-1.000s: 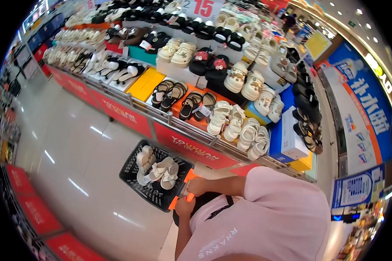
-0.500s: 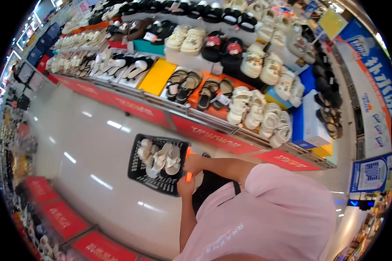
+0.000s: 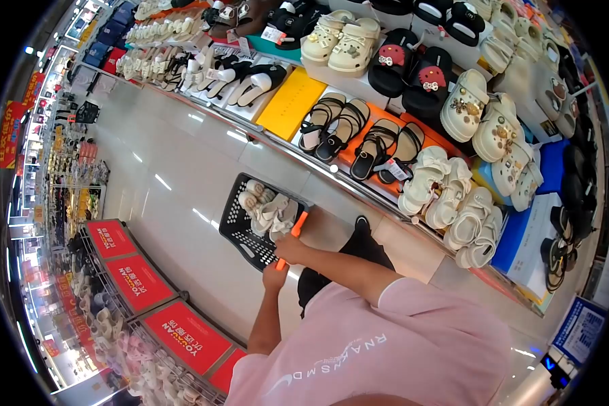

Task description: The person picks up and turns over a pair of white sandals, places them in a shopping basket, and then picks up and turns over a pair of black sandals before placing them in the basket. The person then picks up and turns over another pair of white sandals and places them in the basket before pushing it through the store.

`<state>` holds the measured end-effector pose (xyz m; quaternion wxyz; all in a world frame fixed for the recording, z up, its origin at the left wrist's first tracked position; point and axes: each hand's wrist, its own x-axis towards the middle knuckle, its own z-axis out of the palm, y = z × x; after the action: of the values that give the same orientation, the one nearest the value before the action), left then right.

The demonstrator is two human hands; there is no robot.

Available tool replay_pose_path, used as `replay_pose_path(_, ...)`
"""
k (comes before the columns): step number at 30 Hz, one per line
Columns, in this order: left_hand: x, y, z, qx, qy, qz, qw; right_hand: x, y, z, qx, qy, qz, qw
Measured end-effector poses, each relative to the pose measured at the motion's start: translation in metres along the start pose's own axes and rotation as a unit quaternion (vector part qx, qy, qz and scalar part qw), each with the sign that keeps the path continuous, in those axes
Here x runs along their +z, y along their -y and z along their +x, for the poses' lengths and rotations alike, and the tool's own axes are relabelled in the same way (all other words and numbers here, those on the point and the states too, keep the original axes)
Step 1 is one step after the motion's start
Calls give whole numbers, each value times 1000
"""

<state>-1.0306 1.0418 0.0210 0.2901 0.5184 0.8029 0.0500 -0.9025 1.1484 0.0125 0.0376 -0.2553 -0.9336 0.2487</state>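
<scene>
Both hands are wrapped round the orange handle [image 3: 302, 222] of a black plastic shopping basket [image 3: 235, 227] with perforated sides. My right hand [image 3: 291, 250] grips it near the middle, and my left hand [image 3: 275, 276] closes on its lower end, just beside the right. Inside the basket lie white sandals [image 3: 277, 213] with bow-like straps, and a pair of pale shoes [image 3: 252, 193] sits at the far end. The basket is held in front of my legs, over the shiny floor.
A long shoe display runs along the right, with black strappy sandals [image 3: 333, 125], white clogs [image 3: 342, 44] and a yellow box [image 3: 291, 101]. Red sign panels [image 3: 139, 281] edge a lower rack of shoes at the left. One of my feet [image 3: 363, 224] shows beside the display.
The display now appears larger and its shoes sit farther right in view. The basket tilts more, and a foot has come forward on the right. Both hands keep their hold.
</scene>
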Motion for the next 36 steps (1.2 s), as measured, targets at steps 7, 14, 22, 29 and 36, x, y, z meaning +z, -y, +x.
replay_pose_path(7,-8,26,32,-41,15,-15,999,-124,-91,-28,48,-150,365,918)
replay_pose_path(14,-14,40,42,92,21,-131,987,-263,-256,-69,291,-443,298,794)
replay_pose_path(22,-51,17,37,181,-21,-137,974,-304,-327,-24,405,-291,43,866)
replay_pose_path(29,-64,-2,58,167,-22,-152,974,-291,-313,8,585,-23,7,811)
replay_pose_path(36,-70,-31,94,166,-13,-150,975,-261,-383,-16,536,-37,64,841)
